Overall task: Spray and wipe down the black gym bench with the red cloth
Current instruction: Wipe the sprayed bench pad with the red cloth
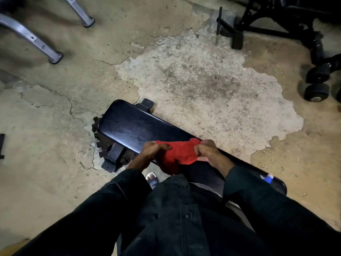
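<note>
A black gym bench (pixel 132 126) runs from the centre of the floor toward the lower right, its glossy top dotted with droplets near the far end. Above its middle I hold a red cloth (pixel 180 153) stretched between both hands. My left hand (pixel 150 153) pinches the cloth's left edge; my right hand (pixel 206 151) grips its right edge. The cloth's lower part hangs down in front of my dark jacket. A blue and white object (pixel 268 178), perhaps a spray bottle, lies on the bench's near right end, mostly hidden by my right sleeve.
The floor is worn, cracked concrete (pixel 193 80). Grey metal equipment legs (pixel 33 38) stand at the upper left. A black machine frame (pixel 258 21) and dumbbells (pixel 316 91) sit at the upper right. My sandalled foot (pixel 152 178) is beside the bench's near leg.
</note>
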